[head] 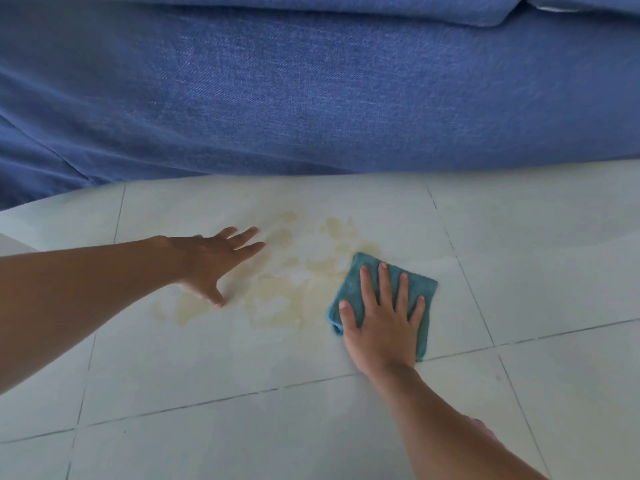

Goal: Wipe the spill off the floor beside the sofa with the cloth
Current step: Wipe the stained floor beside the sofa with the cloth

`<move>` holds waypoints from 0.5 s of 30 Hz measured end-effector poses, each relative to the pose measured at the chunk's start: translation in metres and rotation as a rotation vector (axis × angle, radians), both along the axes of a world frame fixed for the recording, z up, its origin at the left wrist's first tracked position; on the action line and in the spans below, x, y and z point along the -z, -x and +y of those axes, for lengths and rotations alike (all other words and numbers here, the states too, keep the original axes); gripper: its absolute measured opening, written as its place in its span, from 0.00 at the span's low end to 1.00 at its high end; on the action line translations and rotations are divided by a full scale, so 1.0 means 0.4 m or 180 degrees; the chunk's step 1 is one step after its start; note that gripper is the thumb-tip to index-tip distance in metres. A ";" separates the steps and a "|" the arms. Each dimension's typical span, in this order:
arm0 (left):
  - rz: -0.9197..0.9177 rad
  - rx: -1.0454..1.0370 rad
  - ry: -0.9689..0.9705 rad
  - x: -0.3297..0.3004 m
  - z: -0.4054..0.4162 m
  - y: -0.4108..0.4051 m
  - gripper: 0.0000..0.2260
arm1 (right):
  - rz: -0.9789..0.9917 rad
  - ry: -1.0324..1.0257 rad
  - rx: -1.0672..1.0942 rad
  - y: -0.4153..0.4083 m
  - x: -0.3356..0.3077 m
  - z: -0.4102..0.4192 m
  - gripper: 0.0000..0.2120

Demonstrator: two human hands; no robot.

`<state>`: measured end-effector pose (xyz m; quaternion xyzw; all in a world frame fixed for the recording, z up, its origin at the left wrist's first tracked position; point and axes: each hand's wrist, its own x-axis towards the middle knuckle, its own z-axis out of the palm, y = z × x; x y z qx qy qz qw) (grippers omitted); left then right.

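A pale yellowish spill (277, 299) spreads in patches over the light floor tiles just in front of the blue sofa (311, 91). A folded teal cloth (349, 282) lies flat on the floor at the spill's right edge. My right hand (381, 320) presses down on the cloth with straight, spread fingers. My left hand (214, 261) rests flat on the floor at the spill's left side, fingers straight and pointing toward the sofa, thumb touching the tile.
The sofa's fabric front fills the whole upper half of the view and meets the floor (536, 271) along a curved line. Dark grout lines cross the pale tiles. Bare tile lies to the right and in front.
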<state>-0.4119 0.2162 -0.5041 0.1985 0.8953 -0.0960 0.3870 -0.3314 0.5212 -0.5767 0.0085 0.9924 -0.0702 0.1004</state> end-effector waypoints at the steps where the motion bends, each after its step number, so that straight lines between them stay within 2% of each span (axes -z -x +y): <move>1: -0.0007 0.0009 0.0018 -0.002 -0.001 -0.005 0.55 | 0.0011 0.0017 -0.0172 -0.015 0.002 -0.001 0.36; 3: -0.0024 -0.0008 0.0012 -0.007 0.001 -0.001 0.57 | 0.0039 0.0032 -0.0494 -0.062 0.006 0.024 0.35; 5: -0.0024 -0.0009 0.0039 -0.015 0.009 0.012 0.60 | 0.0049 0.0017 -0.0505 -0.102 0.011 0.061 0.34; 11: 0.0024 -0.0052 -0.0164 -0.018 0.039 0.030 0.60 | -0.0052 -0.0155 0.0295 -0.045 0.014 0.109 0.36; 15: -0.0017 0.0020 -0.0237 -0.004 0.047 0.017 0.58 | -0.0109 -0.0067 0.1296 -0.055 0.017 0.138 0.36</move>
